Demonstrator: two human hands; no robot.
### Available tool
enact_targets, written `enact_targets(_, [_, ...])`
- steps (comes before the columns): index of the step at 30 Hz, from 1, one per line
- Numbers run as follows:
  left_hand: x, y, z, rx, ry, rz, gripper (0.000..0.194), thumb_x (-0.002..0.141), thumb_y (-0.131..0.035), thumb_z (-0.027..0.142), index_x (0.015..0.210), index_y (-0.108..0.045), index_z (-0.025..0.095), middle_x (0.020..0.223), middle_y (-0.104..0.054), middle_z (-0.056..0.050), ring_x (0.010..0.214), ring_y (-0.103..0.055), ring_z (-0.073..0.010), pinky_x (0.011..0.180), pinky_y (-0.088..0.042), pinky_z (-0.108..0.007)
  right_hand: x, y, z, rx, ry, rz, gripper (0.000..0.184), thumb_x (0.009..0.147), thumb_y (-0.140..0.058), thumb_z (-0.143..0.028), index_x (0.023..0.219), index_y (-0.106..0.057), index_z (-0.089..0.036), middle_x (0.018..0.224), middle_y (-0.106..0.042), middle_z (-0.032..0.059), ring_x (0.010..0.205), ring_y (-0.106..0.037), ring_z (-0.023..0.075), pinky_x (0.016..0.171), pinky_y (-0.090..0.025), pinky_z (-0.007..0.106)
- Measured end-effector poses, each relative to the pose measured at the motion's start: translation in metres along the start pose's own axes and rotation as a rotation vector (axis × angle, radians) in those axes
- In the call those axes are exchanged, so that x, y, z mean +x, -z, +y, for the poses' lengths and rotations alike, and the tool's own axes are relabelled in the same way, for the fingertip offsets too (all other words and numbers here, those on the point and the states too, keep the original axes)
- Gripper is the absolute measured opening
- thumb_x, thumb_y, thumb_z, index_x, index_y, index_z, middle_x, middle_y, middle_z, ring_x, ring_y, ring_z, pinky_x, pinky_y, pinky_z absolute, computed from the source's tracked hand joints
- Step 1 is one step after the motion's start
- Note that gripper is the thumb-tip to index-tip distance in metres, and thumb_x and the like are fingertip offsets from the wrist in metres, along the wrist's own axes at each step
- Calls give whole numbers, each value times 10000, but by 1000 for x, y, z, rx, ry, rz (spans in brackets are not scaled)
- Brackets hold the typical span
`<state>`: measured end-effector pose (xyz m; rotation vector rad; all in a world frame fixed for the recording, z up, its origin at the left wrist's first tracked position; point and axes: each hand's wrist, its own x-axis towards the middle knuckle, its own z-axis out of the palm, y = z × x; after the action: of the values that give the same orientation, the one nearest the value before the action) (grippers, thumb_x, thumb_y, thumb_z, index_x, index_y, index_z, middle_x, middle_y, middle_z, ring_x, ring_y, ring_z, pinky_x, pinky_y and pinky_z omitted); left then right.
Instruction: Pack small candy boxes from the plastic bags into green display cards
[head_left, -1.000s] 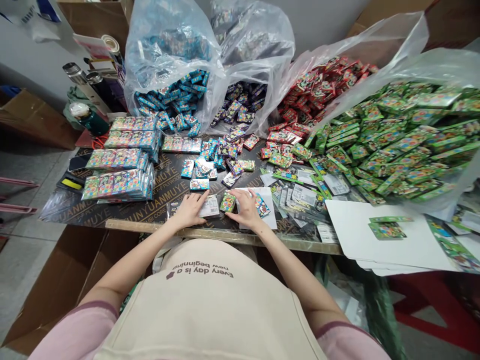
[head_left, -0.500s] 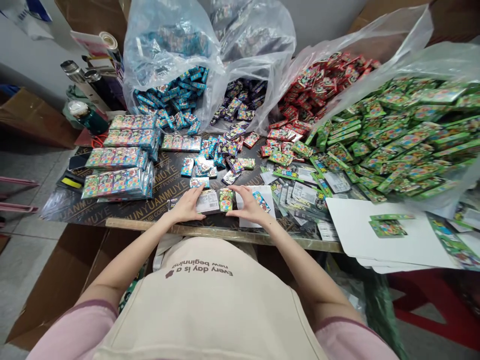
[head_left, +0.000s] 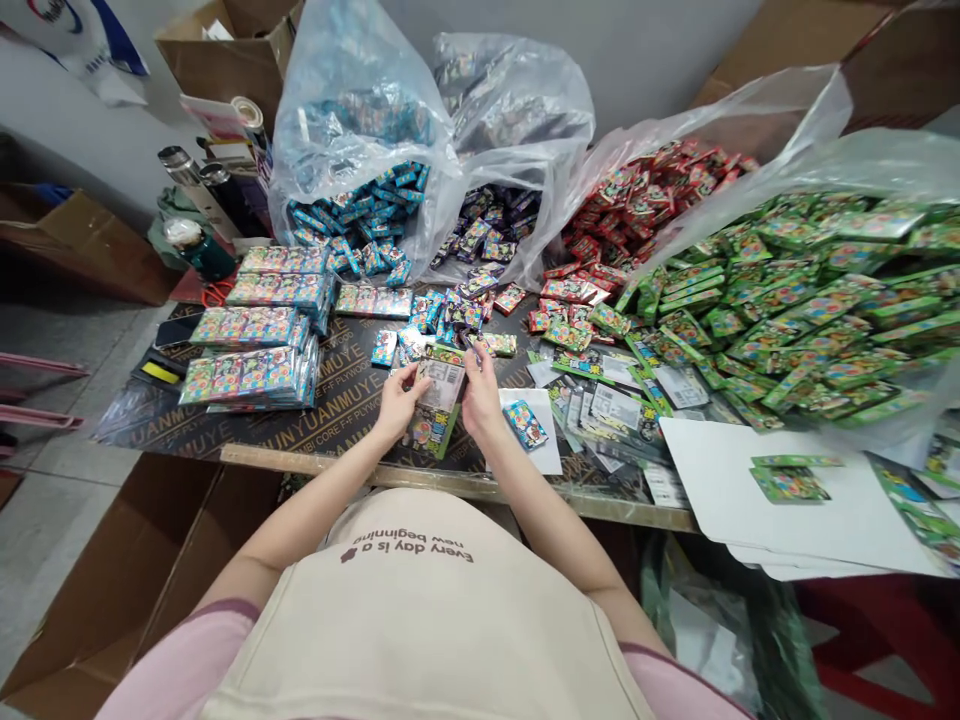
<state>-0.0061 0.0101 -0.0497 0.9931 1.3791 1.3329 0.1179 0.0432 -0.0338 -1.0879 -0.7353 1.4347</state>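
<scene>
Both hands hold up a flat pack of small colourful boxes (head_left: 436, 398) above the table's near edge, its white label side towards me. My left hand (head_left: 395, 400) grips its left side and my right hand (head_left: 480, 393) grips its right side. A single blue box (head_left: 525, 424) lies on a white sheet (head_left: 546, 452) just right of my right hand. Loose blue and purple boxes (head_left: 420, 318) are scattered beyond the hands.
Finished packs (head_left: 255, 340) are stacked at the left. Clear bags spill blue boxes (head_left: 360, 215), purple boxes (head_left: 491, 225), red boxes (head_left: 637, 195) and green boxes (head_left: 810, 290). Flasks (head_left: 187, 185) stand at the far left. White cards (head_left: 787, 500) lie right. An open carton (head_left: 112, 600) stands below the table (head_left: 337, 385).
The hands pressed boxes together flat on the table, then lifted the pack off it and tilted it up. The camera view shifted slightly downward.
</scene>
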Motion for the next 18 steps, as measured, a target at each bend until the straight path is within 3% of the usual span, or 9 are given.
enact_targets(2, [-7, -10, -4, -165, 39, 60, 417, 645, -737, 436, 956, -684, 164, 938, -708, -45, 888, -635, -172, 854, -481, -295, 5, -11, 1, 39, -15, 93, 487, 700, -667, -543, 1057, -548, -235, 940, -684, 0, 849, -664, 173, 735, -557, 308])
enact_targets(5, [-15, -18, -5, -373, 148, 165, 420, 632, -734, 506, 846, -675, 149, 860, -721, -44, 867, -656, -175, 808, -499, -288, 10, -16, -1, 27, -98, 103, 372, 614, -737, -435, 853, -564, -209, 736, -675, -20, 726, -664, 177, 668, -545, 299])
enact_targets(8, [-10, -18, -1, -558, 299, 191, 451, 600, -753, 545, 756, -659, 133, 741, -712, -53, 785, -677, -192, 718, -516, -284, 9, -13, -4, 29, -143, 72, 375, 575, -747, -343, 847, -519, -223, 634, -658, -45, 685, -677, 194, 648, -537, 314])
enact_targets(10, [-2, -16, 3, -625, 373, 191, 431, 542, -807, 486, 742, -658, 134, 694, -700, -35, 706, -670, -174, 657, -507, -260, 7, -8, -5, 68, -116, 57, 384, 616, -712, -382, 900, -495, -240, 675, -679, -48, 708, -689, 197, 661, -539, 327])
enact_targets(13, [7, -13, 8, -624, 476, 169, 413, 526, -811, 462, 737, -654, 143, 648, -677, -10, 610, -637, -142, 584, -478, -237, 5, 1, -6, 140, -128, -3, 388, 705, -619, -475, 997, -480, -259, 771, -717, -23, 742, -699, 208, 673, -549, 364])
enact_targets(16, [12, -14, 11, -535, 492, 111, 376, 574, -758, 473, 720, -646, 144, 639, -667, -17, 599, -626, -144, 580, -471, -246, 5, 6, -4, 156, -168, -35, 423, 660, -676, -366, 1024, -490, -257, 796, -735, -16, 766, -705, 217, 712, -556, 390])
enact_targets(18, [14, -14, 15, -453, 432, 115, 302, 574, -738, 405, 709, -653, 148, 650, -668, -12, 606, -617, -138, 588, -466, -244, 6, 5, -1, 146, -172, -41, 430, 608, -720, -295, 988, -525, -247, 794, -741, -18, 783, -706, 222, 748, -556, 405])
